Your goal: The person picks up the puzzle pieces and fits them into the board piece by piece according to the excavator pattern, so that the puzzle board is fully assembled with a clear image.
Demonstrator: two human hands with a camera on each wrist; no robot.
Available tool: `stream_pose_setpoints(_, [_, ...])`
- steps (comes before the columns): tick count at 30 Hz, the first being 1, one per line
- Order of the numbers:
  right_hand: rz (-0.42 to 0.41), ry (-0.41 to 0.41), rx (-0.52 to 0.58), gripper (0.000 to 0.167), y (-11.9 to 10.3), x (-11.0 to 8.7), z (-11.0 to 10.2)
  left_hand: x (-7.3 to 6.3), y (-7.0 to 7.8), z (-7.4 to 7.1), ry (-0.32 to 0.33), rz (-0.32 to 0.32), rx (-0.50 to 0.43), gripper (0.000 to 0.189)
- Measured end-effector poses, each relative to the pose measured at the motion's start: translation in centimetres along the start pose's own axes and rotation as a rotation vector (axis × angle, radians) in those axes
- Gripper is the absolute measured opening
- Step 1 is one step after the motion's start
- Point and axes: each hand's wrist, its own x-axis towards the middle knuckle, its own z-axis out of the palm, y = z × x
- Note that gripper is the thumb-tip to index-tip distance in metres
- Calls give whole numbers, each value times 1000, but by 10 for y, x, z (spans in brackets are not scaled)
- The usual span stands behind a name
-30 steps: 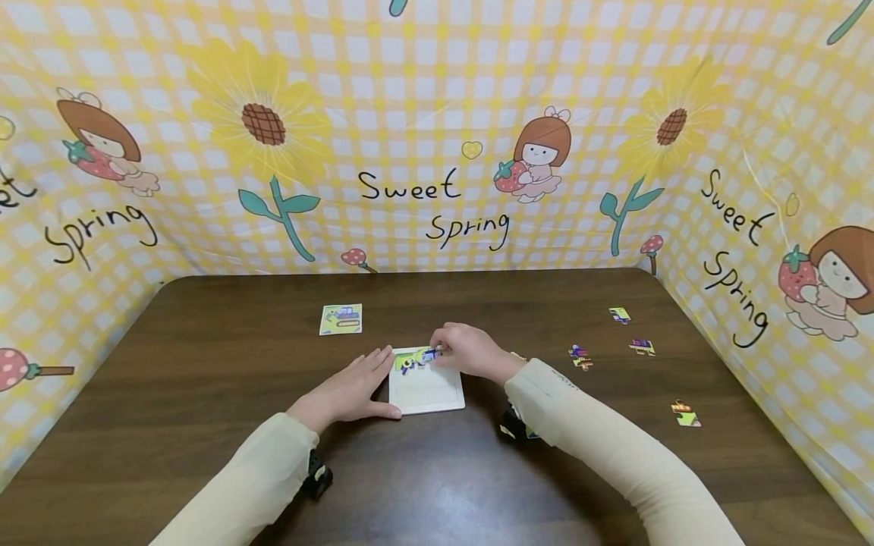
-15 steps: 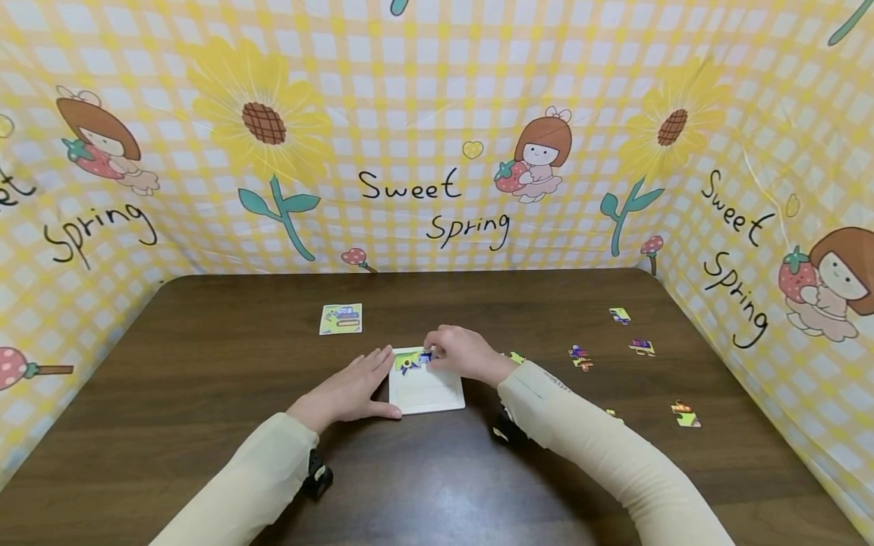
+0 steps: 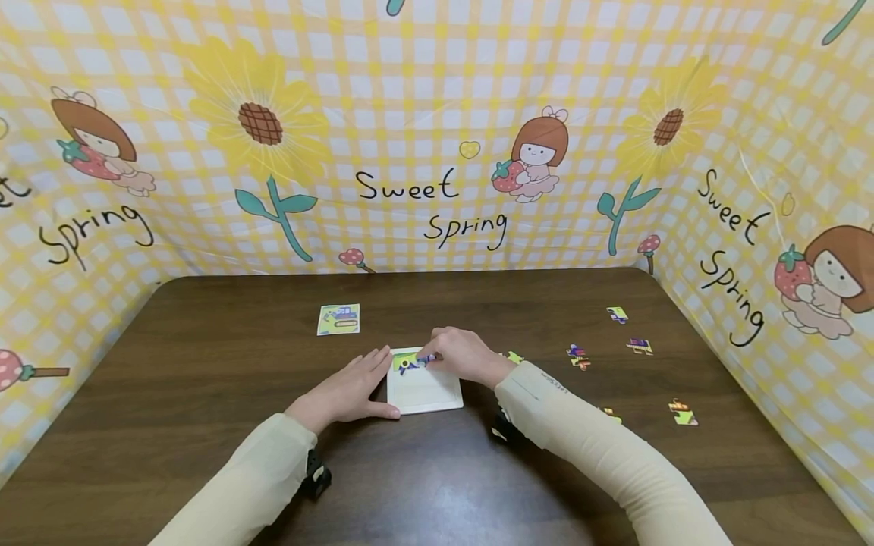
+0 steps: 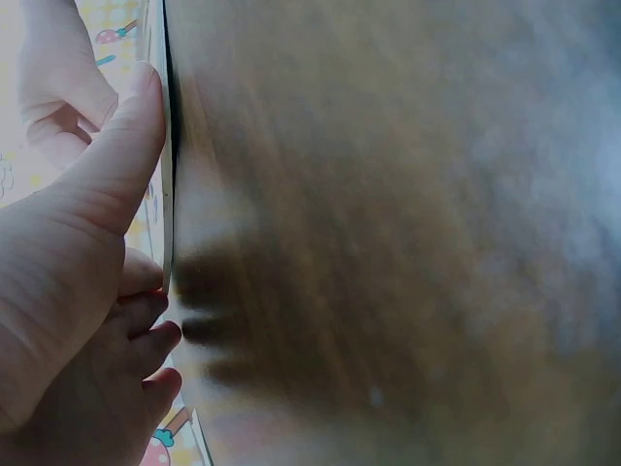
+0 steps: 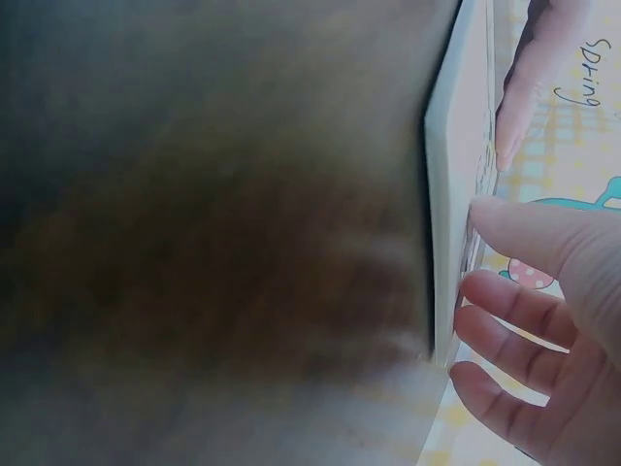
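Note:
A white puzzle tray lies on the table before me. My left hand rests along its left side, fingers straight, thumb at the near left corner. A yellow-green puzzle piece with purple parts sits in the tray's far left corner. Over the far part of the tray, my right hand pinches a purple-and-white puzzle piece right beside it, the fingertips hiding part of it. In the right wrist view the thumb and bent fingers come down at the tray's edge.
Loose puzzle pieces lie to the right: a green-and-purple one, a purple one, a purple-and-orange one, an orange-and-green one. Others are partly behind the right sleeve. A picture card lies behind the tray.
My right hand and forearm have shifted slightly left, the pinched piece moving with the fingertips toward the yellow-green piece. Pieces beside the right sleeve have come into view. The left hand has stayed put.

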Motion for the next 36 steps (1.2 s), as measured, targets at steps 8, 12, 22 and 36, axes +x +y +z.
stream_pose_setpoints(8, [25, 23, 98, 23, 11, -6, -14, -1, 0, 0, 0, -3, -7, 95])
stream_pose_setpoints(12, [119, 68, 153, 27, 30, -18, -29, -1, 0, 0, -1, -6, 2, 95])
stream_pose_setpoints(22, [329, 212, 247, 34, 103, -73, -64, -2, 0, 1, -1, -2, 10, 95])
stream_pose_setpoints(36, [612, 241, 232, 43, 196, -160, -83, -1, 1, 2, 13, 13, 20, 94])
